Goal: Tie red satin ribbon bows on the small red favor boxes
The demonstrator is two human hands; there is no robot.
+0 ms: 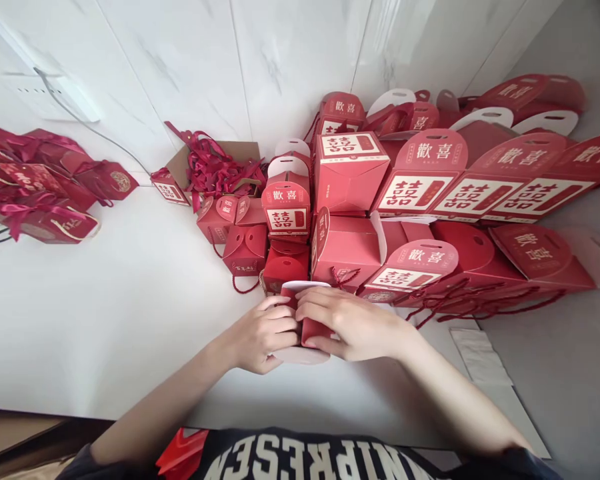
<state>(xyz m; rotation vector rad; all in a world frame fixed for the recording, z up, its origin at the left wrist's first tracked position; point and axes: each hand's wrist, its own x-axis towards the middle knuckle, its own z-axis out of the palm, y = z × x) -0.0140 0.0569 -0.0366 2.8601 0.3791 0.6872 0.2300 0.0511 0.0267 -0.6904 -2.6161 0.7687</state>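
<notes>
Both hands are on a small red gift box (314, 331) close to the front of the white table. My left hand (265, 335) grips its left side with bent fingers. From the right, my right hand (353, 323) holds the same box, its fingers lying across the top and its thumb at the near side. Pale rounded flaps stand out at the far and near ends of the box. Much of the box is hidden under my fingers. Just beyond it sits another red box (286, 261).
Rows of red boxes with large printed characters (413, 190) fill the right back. An open carton (240, 152) holds a tangle of dark red ribbons (215, 163). Ribboned red boxes (45, 183) lie at left. A grey cable (90, 125) runs down from a wall socket (55, 97).
</notes>
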